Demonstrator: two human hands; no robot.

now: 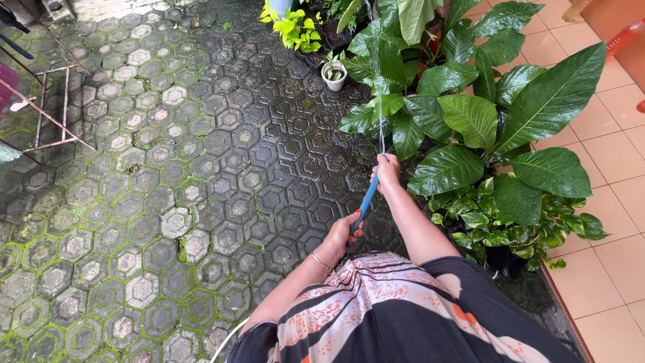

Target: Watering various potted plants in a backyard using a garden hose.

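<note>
Rusty red metal bars of a rack (50, 111) stand at the far left, on a floor of grey six-sided stones (168, 195) that look wet, with green moss in the cracks. Moving right, the person's left hand (339, 236) comes into view, low and near the middle. It has a thin gold bangle (320, 261) on the wrist. Its grip is closed around the lower part of a blue hose (366, 199). The hose goes up and to the right from this hand, just above the stones. A little farther right and higher, the right hand (388, 171) has its grip closed on the top end of the hose, with the fingers wrapped around it. A thin stream of water (381, 131) shoots up from that end toward the plants. Below both hands is the person's black, pink and white patterned clothing (396, 309). Up at the top, a small white pot (334, 75) with a tiny plant sits on the stones, next to a bright yellow-green bush (295, 28). To the right of the hands grows a big plant with huge shiny green leaves (551, 101), and the leaves look wet. Smaller leafy plants (497, 222) sit under it. At the far right is a floor of pale orange tiles (618, 222).
</note>
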